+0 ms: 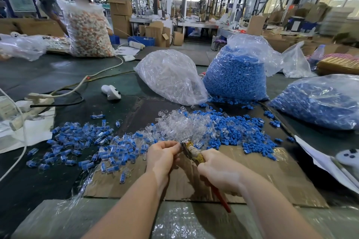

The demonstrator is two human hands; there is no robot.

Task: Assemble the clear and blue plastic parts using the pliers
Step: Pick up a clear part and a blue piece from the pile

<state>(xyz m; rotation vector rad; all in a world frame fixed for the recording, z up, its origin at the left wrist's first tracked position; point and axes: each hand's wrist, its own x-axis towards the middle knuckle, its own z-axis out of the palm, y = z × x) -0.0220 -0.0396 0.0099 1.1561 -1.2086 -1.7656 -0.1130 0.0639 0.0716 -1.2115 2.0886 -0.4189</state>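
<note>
My right hand [217,170] grips the red-handled pliers [192,152], whose jaws point up and left toward my left hand [163,156]. The fingers of my left hand are curled at the plier jaws; the small part they pinch is hidden behind them. Just beyond the hands lies a heap of clear parts [180,124]. Loose blue parts [246,134] are piled to its right. Assembled clear-and-blue pieces [81,141] are spread over the table to the left.
A bag of clear parts [171,77] and two bags of blue parts [235,77] [318,103] stand behind the heaps. Brown cardboard [272,176] lies under my hands. A power strip with cables [37,103] and a white controller [111,92] are at left. A person sits far left.
</note>
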